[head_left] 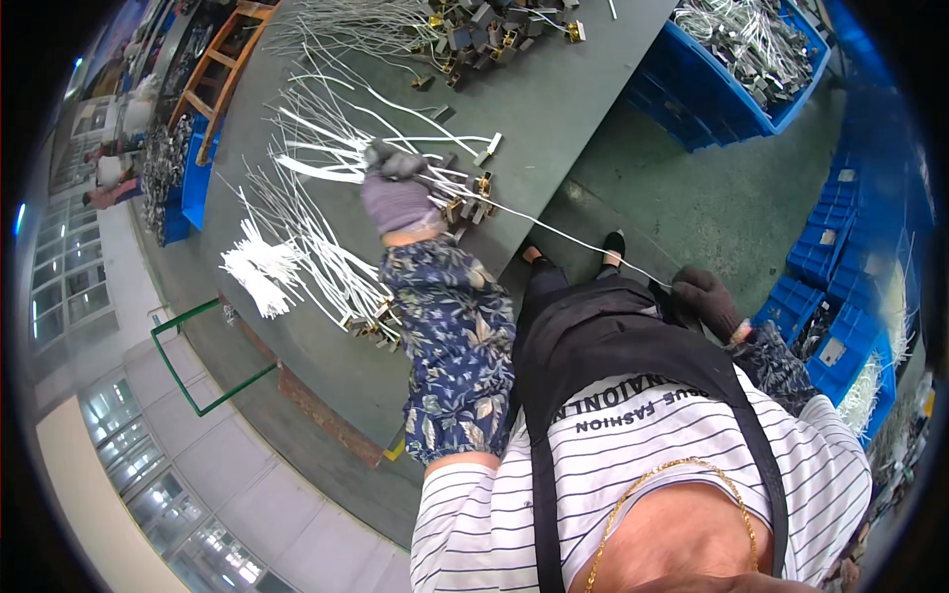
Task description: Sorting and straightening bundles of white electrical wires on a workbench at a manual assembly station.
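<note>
My left hand (pixel 398 183), in a purple-grey glove, is closed over a bundle of white wires (pixel 321 168) on the dark table (pixel 583 89). Small blocks with brass-coloured parts (pixel 479 196) lie just right of that hand. One long white wire (pixel 563 232) stretches from there, past the table edge, to my right hand (pixel 704 299). That hand, in a dark glove, is closed on the wire's end beside my hip. Another wire with a pale connector (pixel 487 150) lies beyond my left hand. The fingertips of both hands are partly hidden.
More white wires (pixel 336 247) with blocks lie left of my arm, beside a white wire bundle (pixel 262 267). A pile of dark blocks (pixel 489 40) covers the table's far end. A blue crate (pixel 712 99) full of wired parts stands right; further blue crates (pixel 825 237) line the right side.
</note>
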Tool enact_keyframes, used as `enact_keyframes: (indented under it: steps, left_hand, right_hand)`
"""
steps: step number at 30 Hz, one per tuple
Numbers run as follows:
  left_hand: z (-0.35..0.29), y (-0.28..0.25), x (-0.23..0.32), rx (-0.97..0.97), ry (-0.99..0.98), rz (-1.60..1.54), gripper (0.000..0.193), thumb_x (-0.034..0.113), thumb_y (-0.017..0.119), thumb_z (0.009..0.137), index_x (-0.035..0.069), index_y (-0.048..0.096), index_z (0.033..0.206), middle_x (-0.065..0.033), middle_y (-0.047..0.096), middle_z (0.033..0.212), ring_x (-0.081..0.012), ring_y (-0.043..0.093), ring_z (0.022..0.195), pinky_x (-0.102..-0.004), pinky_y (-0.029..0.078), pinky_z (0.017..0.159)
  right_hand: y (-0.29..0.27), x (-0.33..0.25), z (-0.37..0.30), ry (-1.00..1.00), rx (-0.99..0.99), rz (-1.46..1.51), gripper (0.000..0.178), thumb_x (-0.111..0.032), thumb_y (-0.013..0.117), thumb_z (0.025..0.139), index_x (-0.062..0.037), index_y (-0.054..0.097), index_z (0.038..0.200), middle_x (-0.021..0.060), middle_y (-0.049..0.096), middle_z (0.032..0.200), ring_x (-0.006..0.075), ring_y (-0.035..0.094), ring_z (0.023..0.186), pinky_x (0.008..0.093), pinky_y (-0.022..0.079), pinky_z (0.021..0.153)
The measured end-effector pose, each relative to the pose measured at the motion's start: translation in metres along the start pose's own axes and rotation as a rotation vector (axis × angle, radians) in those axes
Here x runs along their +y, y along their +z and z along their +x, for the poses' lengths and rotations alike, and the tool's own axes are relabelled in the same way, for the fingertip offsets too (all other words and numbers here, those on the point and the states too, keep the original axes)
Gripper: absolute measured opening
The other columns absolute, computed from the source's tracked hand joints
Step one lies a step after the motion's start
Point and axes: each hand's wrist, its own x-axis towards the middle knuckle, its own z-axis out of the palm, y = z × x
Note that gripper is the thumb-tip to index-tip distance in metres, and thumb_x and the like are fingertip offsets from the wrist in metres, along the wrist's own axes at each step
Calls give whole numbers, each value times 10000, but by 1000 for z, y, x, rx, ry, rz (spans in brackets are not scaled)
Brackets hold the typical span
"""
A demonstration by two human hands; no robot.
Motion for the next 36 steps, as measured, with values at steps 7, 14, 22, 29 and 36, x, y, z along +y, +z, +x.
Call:
enact_keyframes:
  steps: [7,14,22,29,36]
  left_hand:
    - [-29,-22,-91,353,193,1324,324,363,625,900,44,676,887,-7,600,684,-146,524,502,-315,475,510]
    - [-29,8,-36,209,-113,725,262,271,551,941,37,570,1057,-87,633,937,-221,626,806,-346,555,716]
    - [8,-59,4,20,-95,-37,168,232,504,948,90,526,862,86,387,566,-55,264,428,-247,239,420]
    - [-7,-17,5,279,295,473,277,301,594,917,58,594,1052,-70,631,991,-172,607,864,-326,569,750]
    - [-42,-10,-65,192,211,1092,289,246,660,877,-21,655,987,-47,618,832,-135,583,722,-275,515,643]
  right_hand:
    - [59,-106,51,-111,-21,3,299,-245,627,838,16,632,983,74,632,852,150,557,770,293,453,706]
    - [58,-100,56,-140,-166,6,251,-205,676,775,-11,617,923,67,615,849,140,557,805,299,446,705]
    - [62,-92,28,-603,46,-410,186,-162,650,823,-9,619,926,115,629,843,197,594,796,341,457,693]
    - [28,-54,17,54,45,110,139,-144,637,819,-30,641,898,21,559,736,129,523,645,262,388,560]
    - [57,-80,70,63,41,143,191,-216,624,857,-37,626,922,-45,496,667,46,436,551,216,322,469]
